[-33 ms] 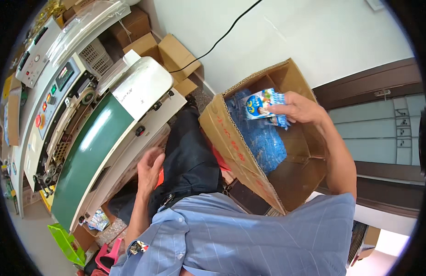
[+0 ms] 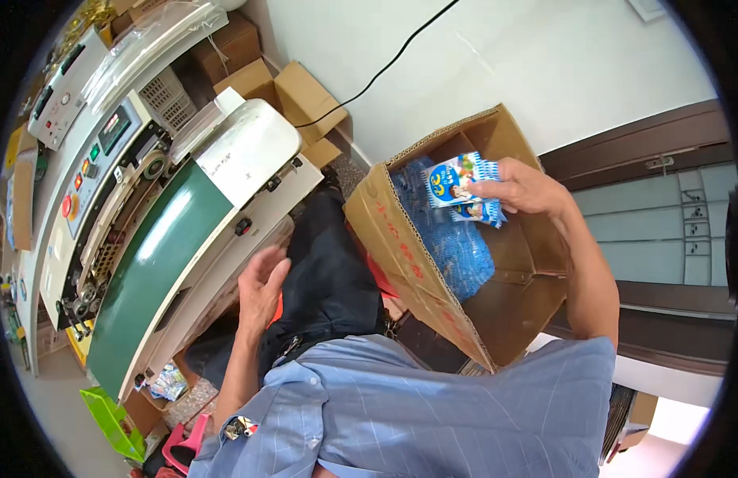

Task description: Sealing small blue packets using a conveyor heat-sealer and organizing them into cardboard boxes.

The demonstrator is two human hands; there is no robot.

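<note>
My right hand is closed on small blue-and-white printed packets with crimped ends, one overlapping another. It holds them over the open top of a tall cardboard box. Inside that box, below the packets, lies a blue mesh bag; its contents are hard to make out. My left hand hangs above my dark trousers, beside the front edge of the machine. Its thumb and fingers are apart and nothing is in it.
On the left stands a sealing machine with a green conveyor belt, a white end plate and a control panel. Behind it is another open cardboard box. A lime-green plastic tray sits at lower left. A black cable crosses the wall.
My right hand has shifted slightly, and the packets have tilted so that more of the lower one shows. My left hand has barely moved.
</note>
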